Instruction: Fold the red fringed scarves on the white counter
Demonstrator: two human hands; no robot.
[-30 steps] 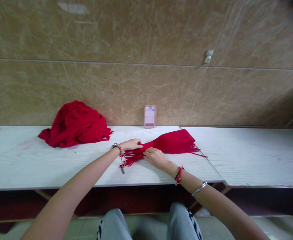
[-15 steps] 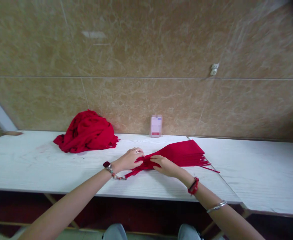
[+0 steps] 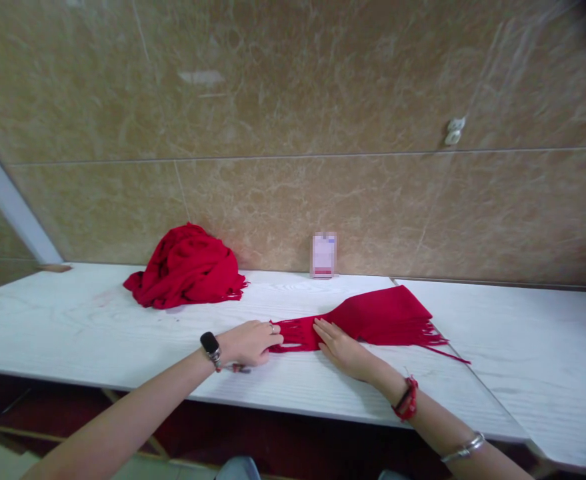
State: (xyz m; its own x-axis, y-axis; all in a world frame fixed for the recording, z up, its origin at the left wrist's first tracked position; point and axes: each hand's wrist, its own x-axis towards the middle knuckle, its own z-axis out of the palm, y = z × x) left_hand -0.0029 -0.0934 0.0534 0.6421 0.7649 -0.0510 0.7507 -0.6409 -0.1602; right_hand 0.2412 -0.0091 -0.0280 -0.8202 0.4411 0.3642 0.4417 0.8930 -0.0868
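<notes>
A red fringed scarf [image 3: 383, 317] lies folded in a long strip on the white tabletop, with fringe at both ends. My left hand [image 3: 253, 340] is closed on the fringe at the scarf's left end, its fingers curled over the strands. Just to the right, my right hand [image 3: 343, 350] rests flat on the narrow part of the scarf, fingers stretched out. Further back on the left sits a crumpled heap of red scarf fabric [image 3: 190, 267], also fringed, apart from both hands.
The white table [image 3: 73, 333] runs along a tan marbled wall [image 3: 283, 207]. A small blurred pinkish card or box [image 3: 323, 255] stands against that wall. A white fitting [image 3: 455, 131] is fixed higher up. A seam [image 3: 477, 380] crosses the tabletop at right.
My left hand has drawn the fringe out leftward and the gap between the hands has widened. My right hand has flattened on the scarf. The camera view has shifted slightly.
</notes>
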